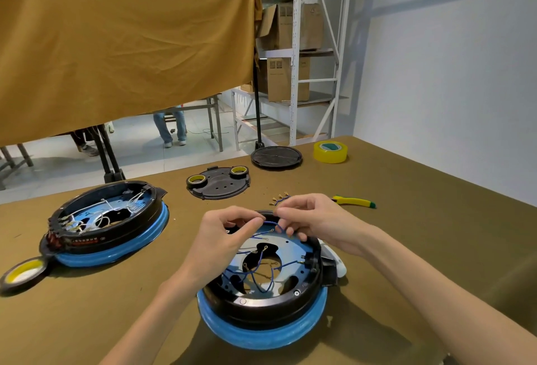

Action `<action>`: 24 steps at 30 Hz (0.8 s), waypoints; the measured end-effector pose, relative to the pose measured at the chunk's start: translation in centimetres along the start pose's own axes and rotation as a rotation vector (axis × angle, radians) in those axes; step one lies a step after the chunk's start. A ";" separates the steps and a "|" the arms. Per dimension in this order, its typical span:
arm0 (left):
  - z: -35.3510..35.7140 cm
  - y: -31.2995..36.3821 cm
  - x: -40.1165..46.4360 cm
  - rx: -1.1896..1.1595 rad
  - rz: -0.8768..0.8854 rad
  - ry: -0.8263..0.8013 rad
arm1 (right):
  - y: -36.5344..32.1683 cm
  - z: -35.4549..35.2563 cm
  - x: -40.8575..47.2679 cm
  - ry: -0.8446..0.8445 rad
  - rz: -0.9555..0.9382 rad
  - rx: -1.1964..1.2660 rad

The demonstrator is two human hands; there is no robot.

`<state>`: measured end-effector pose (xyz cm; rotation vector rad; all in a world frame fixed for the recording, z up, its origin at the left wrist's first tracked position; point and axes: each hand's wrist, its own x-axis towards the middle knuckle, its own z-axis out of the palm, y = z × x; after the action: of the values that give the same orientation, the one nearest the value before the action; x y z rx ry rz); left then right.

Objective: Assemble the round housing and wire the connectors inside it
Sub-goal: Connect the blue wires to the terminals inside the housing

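A round black housing [270,311] on a blue ring sits in front of me, open side up. Several blue wires [255,270] with small metal terminals cross its metal plate. My left hand [229,233] and my right hand [308,217] meet over the housing's far rim. Both pinch a short blue wire [271,223] between thumb and fingers. A few loose wires with gold terminals [279,198] lie on the table just beyond my right hand.
A second housing [107,219] with white wires stands at the left, a tape roll [23,273] by it. Farther back are a black cover plate [218,183] carrying two tape rolls, a round black lid [276,156], yellow tape [330,151] and a yellow-green tool [353,201].
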<state>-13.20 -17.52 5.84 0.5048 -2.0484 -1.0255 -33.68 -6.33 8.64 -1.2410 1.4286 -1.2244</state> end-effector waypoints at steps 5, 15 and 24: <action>-0.7 -0.2 -0.3 -0.003 -0.010 0.006 | -0.4 -0.4 -1.1 -0.118 0.007 -0.141; -1.3 0.3 -0.5 -0.052 -0.004 0.022 | -1.0 0.4 -1.6 -0.166 -0.003 -0.029; -1.3 1.0 -0.7 0.588 0.472 -0.013 | -0.8 0.9 -1.8 -0.032 0.008 0.050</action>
<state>-11.79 -17.12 6.81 0.2733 -2.3179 -0.1413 -32.45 -4.69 9.29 -1.2147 1.3713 -1.2224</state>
